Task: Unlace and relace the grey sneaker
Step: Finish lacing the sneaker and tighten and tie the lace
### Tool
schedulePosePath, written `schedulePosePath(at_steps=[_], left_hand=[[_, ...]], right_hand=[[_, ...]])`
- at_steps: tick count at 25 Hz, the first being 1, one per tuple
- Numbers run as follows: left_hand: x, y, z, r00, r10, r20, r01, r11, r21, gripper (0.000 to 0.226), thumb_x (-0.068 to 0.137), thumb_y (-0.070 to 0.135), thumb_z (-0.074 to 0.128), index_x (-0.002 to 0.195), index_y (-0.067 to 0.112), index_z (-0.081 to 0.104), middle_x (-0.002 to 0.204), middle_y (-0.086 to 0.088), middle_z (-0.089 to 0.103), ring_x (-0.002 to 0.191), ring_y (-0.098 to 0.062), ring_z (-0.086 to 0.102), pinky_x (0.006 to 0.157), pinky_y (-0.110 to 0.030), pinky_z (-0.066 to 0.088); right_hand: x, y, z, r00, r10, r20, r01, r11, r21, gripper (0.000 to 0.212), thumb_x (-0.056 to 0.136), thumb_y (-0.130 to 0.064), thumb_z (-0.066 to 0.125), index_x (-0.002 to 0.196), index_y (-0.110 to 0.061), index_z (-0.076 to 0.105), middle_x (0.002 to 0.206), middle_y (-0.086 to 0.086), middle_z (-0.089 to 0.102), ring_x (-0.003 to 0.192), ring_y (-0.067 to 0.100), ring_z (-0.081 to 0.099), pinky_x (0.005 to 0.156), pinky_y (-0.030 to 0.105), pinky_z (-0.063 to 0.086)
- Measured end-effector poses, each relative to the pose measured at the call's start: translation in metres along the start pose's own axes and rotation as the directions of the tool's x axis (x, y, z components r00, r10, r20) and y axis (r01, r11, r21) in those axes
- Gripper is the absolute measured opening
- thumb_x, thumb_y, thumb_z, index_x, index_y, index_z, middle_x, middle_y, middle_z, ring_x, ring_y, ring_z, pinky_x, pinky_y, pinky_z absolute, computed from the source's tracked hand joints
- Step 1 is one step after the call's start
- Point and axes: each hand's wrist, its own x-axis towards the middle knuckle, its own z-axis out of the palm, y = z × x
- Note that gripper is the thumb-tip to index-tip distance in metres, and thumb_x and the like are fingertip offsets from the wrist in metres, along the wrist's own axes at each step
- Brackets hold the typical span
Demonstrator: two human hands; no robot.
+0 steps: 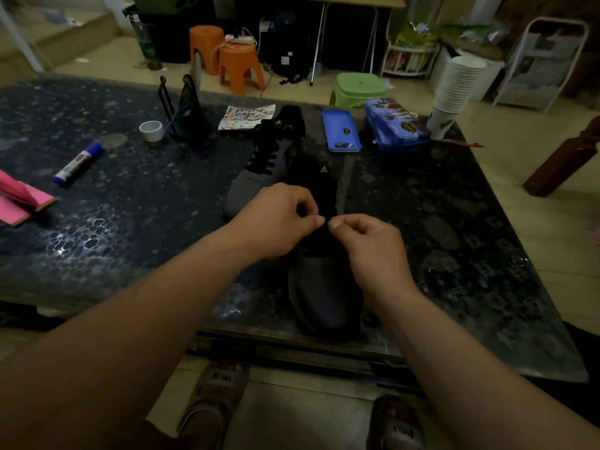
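Indoors, on a dark speckled table (130, 206), the grey sneaker (324, 287) is lying near the front edge, toe toward the person, whose left hand (276, 222) and right hand (370, 245) are hovering over its black lacing, each thumb pressing a forefinger in a pinch, the thing pinched too dark to tell.

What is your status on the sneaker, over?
Left hand, right hand pinching, likely the lace, over grey sneaker. Lace too dark to confirm. Second sneaker alongside, not obstructing.
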Motion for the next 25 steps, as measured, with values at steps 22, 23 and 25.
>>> schedulePosePath(at_steps=[22,23,25], left_hand=[[0.003,-0.018,0.002,0.96,0.04,0.279,0.126,0.824,-0.553,0.01,0.103,0.009,0.058,0.094,0.013,0.059,0.08,0.002,0.067,0.074,-0.002,0.058,0.073,-0.015,0.046],[0.002,-0.017,0.003,0.96,0.041,0.278,0.132,0.808,-0.574,0.012,0.104,0.007,0.056,0.094,0.013,0.057,0.081,0.0,0.066,0.074,-0.001,0.058,0.072,-0.015,0.046],[0.002,-0.017,0.002,0.961,0.018,0.276,0.165,0.763,-0.625,0.015,0.105,0.006,0.051,0.094,0.015,0.054,0.083,-0.004,0.069,0.074,-0.006,0.06,0.072,-0.019,0.046]], right_hand=[[0.01,-0.001,-0.013,0.979,0.083,0.185,-0.102,0.99,0.094,0.012,0.099,-0.017,0.066,0.1,-0.009,0.075,0.064,-0.003,0.055,0.047,0.004,0.04,0.043,0.016,0.03],[0.011,-0.001,-0.014,0.975,0.107,0.196,-0.127,0.987,0.096,0.011,0.099,-0.018,0.066,0.099,-0.012,0.075,0.065,-0.002,0.054,0.048,0.005,0.039,0.043,0.018,0.03],[0.013,-0.001,-0.016,0.969,0.123,0.215,-0.145,0.985,0.09,0.009,0.099,-0.019,0.066,0.094,-0.017,0.073,0.067,-0.002,0.057,0.049,0.007,0.042,0.044,0.02,0.032]])
